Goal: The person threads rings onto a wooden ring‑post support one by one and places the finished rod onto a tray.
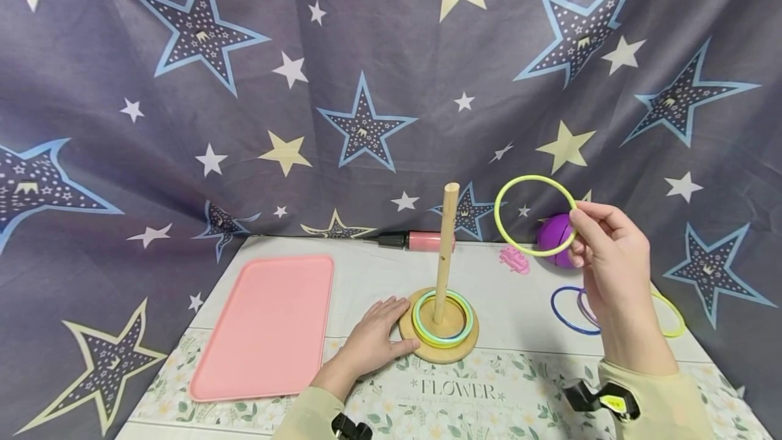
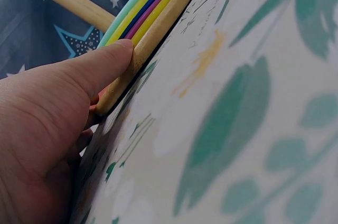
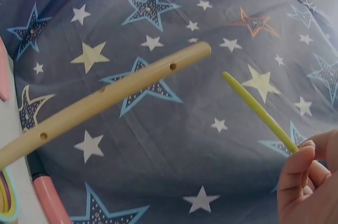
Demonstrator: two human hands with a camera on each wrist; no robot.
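Observation:
My right hand (image 1: 613, 257) pinches a yellow-green ring (image 1: 502, 221) by its right side, between thumb and fingers. It is raised to the right of the wooden post (image 1: 448, 243); in the right wrist view the ring (image 3: 259, 110) appears edge-on, apart from the post's top. The post rises from a round wooden base (image 1: 441, 355). Around its foot lie several stacked rings (image 1: 470, 324), a mint one on top, with yellow, blue and purple ones below in the left wrist view. My left hand (image 1: 374, 341) rests at the base's left edge, thumb (image 2: 108, 60) pressed against it.
A pink tray (image 1: 265, 324) lies at left. Behind the post is a pink and black cylinder, perhaps a pump (image 1: 421, 241). At right are a purple ball (image 1: 552, 233), a small pink piece (image 1: 515, 260), a blue ring (image 1: 568, 328) and another yellow-green ring (image 1: 677, 321). A star-patterned curtain (image 1: 366, 32) hangs behind.

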